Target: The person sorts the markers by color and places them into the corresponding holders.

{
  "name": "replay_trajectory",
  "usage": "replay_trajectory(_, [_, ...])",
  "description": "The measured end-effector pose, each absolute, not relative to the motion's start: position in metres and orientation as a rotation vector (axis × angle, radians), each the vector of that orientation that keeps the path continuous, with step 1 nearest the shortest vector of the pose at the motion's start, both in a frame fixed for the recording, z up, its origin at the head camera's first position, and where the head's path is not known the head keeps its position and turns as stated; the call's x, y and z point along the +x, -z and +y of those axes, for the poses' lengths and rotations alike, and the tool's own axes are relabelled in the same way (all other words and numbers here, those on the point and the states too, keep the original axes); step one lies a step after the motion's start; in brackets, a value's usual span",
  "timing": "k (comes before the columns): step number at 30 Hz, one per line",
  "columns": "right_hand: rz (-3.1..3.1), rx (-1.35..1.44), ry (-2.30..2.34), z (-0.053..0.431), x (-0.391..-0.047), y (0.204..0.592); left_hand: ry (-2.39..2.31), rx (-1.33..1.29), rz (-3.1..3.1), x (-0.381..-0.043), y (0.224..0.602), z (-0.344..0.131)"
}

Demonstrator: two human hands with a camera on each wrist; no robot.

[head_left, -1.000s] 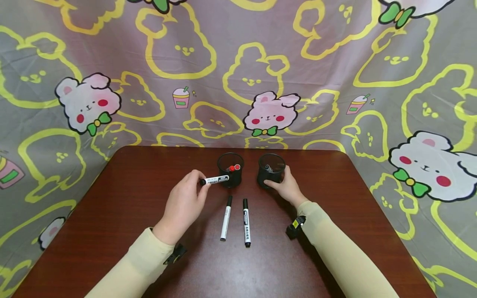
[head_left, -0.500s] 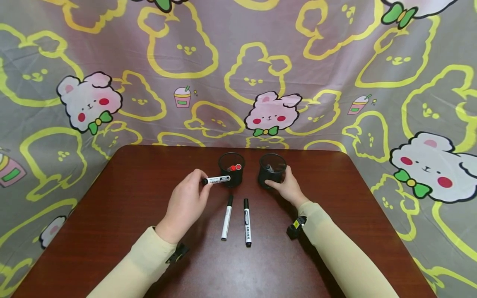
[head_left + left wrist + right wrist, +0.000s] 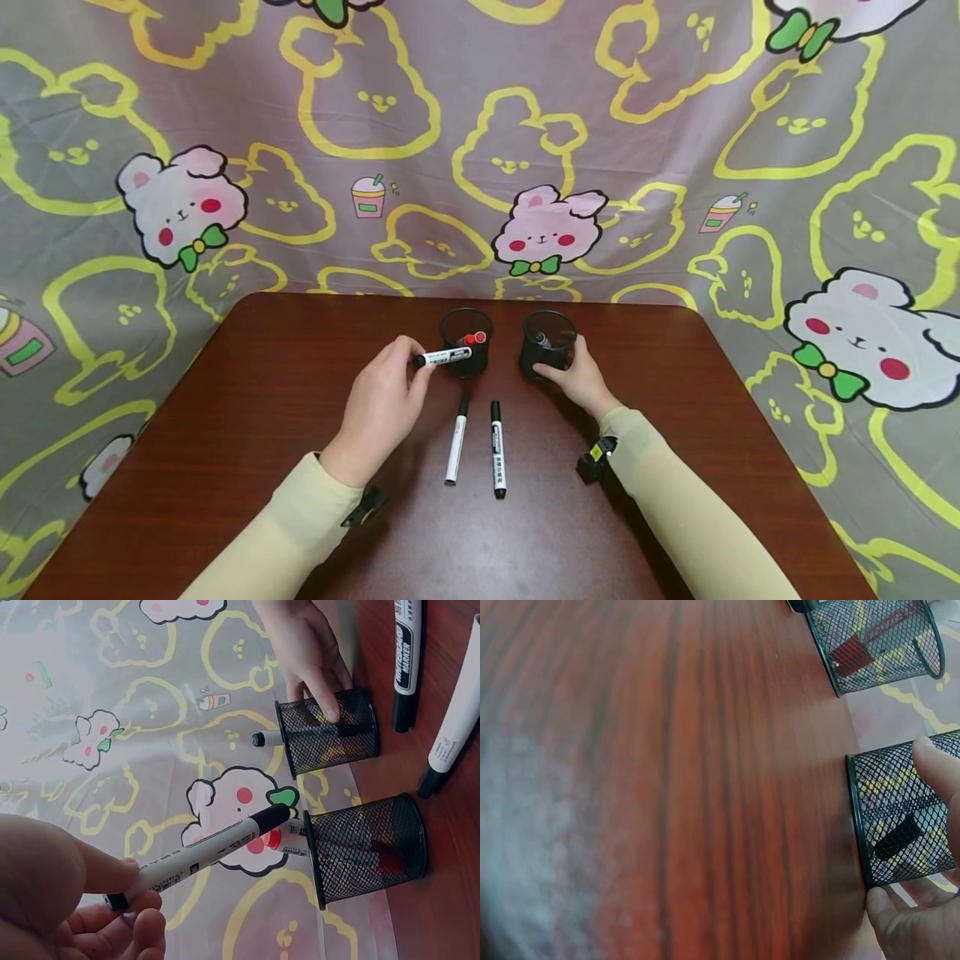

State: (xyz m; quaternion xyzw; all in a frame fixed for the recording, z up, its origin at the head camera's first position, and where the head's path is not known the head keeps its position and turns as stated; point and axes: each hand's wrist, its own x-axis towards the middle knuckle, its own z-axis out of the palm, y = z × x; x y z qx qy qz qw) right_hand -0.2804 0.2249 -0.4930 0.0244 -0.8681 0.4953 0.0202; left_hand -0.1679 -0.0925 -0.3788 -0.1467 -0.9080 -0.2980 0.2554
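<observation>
My left hand point(image 3: 381, 410) pinches a white whiteboard marker point(image 3: 444, 357) by one black end, between thumb and fingers. In the head view the marker's far end overlaps the left black mesh pen holder point(image 3: 476, 367); the left wrist view shows its black tip point(image 3: 271, 818) near the holder's mouth, apart from the rim. Red-ended markers point(image 3: 480, 337) stand inside that holder. My right hand point(image 3: 585, 381) grips the right mesh pen holder point(image 3: 529, 363), thumb on its near side. One black-ended marker point(image 3: 270, 739) leans inside it. Fingers behind this holder are partly hidden.
Two white markers with black caps lie on the brown table point(image 3: 300, 383) in front of the holders: a left one point(image 3: 455, 450) and a right one point(image 3: 498, 450). A patterned cloth point(image 3: 435, 100) hangs behind the table's back edge.
My left hand has moved slightly right, bringing the marker's far end across the front of the left pen holder. The right hand keeps its grip and stays in place.
</observation>
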Motion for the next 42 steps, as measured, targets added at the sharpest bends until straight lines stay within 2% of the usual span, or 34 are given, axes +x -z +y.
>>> replay_trajectory(42, [-2.7,0.065,-1.528,0.225,-0.281,0.494,0.863,-0.443,-2.463,-0.179,0.361,-0.06])
